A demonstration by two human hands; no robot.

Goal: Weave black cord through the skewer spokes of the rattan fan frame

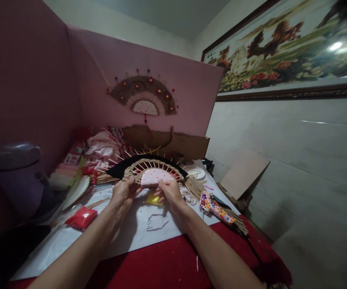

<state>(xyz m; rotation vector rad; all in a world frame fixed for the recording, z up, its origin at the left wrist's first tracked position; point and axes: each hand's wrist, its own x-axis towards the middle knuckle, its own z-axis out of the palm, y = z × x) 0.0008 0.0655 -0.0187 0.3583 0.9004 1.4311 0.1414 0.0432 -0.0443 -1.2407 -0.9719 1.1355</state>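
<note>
Head view: left fingers [129,182] and right fingers [165,185] pinch an arched, woven stick fan [157,175].

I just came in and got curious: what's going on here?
A person is holding a woven fan with both hands. The left hand holds its lower left side, and the right hand holds the bottom of its dotted part. Thin sticks poke out past its black band. Behind, a flowery fan is on the pink board.
</note>
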